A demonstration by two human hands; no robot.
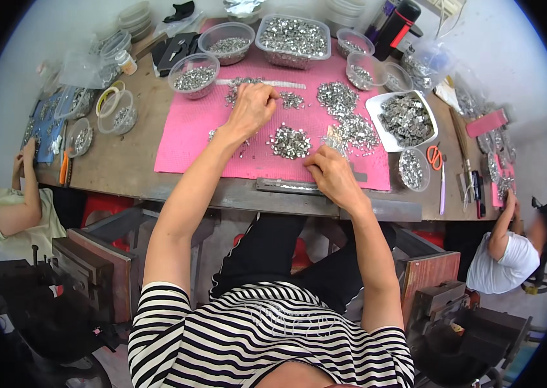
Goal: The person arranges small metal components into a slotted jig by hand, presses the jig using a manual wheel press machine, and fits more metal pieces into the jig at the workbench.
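Note:
A pink mat [183, 142] lies on the bench before me, with several heaps of small silvery metal pieces on it. My left hand [252, 111] reaches over the far part of the mat, fingers curled together beside a small heap [293, 100]. Behind and left of it, more pieces [238, 87] are partly covered by the hand. My right hand [333, 173] rests low near the mat's front edge, thumb and fingers drawn together just right of a round heap of metal pieces [289, 141]. Whatever either hand pinches is too small or hidden to make out.
Clear tubs of metal pieces, one a rectangular tub [294, 61], line the back. At right stand a white tray [377, 110], orange-handled scissors [435, 157] and a black-red flask [397, 32]. A metal bar [286, 185] lies at the front edge. People work at both sides.

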